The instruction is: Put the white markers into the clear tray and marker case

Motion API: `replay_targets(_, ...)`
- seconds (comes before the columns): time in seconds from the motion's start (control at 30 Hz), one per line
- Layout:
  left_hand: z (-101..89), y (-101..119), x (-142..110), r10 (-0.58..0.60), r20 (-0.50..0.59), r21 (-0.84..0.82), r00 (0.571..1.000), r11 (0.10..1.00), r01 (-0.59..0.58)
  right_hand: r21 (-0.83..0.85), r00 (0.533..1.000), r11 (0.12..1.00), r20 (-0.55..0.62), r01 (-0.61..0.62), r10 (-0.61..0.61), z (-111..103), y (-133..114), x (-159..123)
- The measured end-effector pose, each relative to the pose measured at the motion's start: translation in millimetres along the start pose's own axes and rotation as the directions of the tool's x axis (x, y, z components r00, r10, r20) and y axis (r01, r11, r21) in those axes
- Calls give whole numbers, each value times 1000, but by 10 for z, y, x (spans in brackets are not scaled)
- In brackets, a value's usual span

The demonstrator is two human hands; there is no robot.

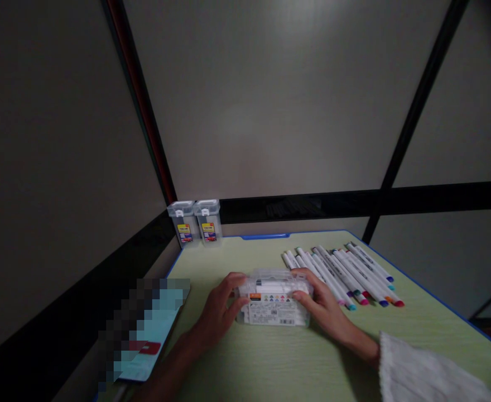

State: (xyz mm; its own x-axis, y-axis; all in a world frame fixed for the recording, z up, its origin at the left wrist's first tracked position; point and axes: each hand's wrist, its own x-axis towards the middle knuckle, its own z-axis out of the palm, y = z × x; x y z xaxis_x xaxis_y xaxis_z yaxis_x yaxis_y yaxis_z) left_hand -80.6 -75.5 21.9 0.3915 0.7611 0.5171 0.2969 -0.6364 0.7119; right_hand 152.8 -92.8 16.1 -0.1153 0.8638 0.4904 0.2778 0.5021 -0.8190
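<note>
A clear plastic marker case with a printed white label and rows of coloured dots is held between both hands, low over the table's middle. My left hand grips its left end, thumb on the front face and fingers along the top. On the right end, my right hand has its thumb on the label side and its fingers over the upper edge. White items show faintly through the case, though I cannot make out what they are. Just beyond my right hand lie several white markers with coloured ends, side by side.
Two clear lidded boxes with yellow labels stand at the table's back left corner. A flat light-blue object, partly pixelated, lies along the left edge. The pale green table has a blue rim, with wall panels behind and to the left.
</note>
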Motion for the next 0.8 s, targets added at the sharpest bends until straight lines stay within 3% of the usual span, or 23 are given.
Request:
replay_targets(0.37, -20, -46, 12, 186, 9, 189, 982, 964, -185, 0, 999, 999, -1, 35, -35, 3, -8, 5)
replay_targets(0.8, -52, 17, 47, 164, 72, 301, 984, 937, -179, -14, 1000, 999, 0, 30, -30, 12, 29, 5)
